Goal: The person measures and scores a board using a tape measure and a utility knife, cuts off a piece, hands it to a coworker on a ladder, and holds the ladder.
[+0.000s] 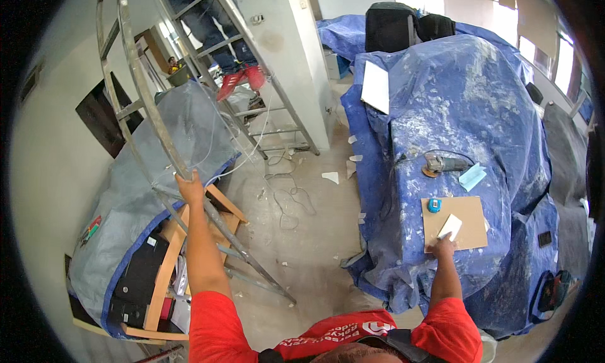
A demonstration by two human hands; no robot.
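Note:
My left hand (191, 188) is closed around the side rail of a metal ladder (153, 110) at the left. On the right, my right hand (443, 247) has its fingers on a small white rectangular piece (450, 227), which lies over a brown cardboard sheet (465, 221); whether the fingers grip it is hard to tell. A blue tape measure (434, 205) sits at the sheet's upper left. Beyond the cardboard, an angle grinder (444, 164) lies beside a folded light-blue sheet (472, 177) on the blue tarpaulin (425, 126).
A person in red shoes (241, 82) stands on a second ladder (279, 96). Cables (283, 202) and a white fragment (330, 177) lie on the floor (302, 249). Grey sheeting (175, 122) covers things at left, near wooden boards (163, 278). A white panel (375, 86) rests on the tarpaulin.

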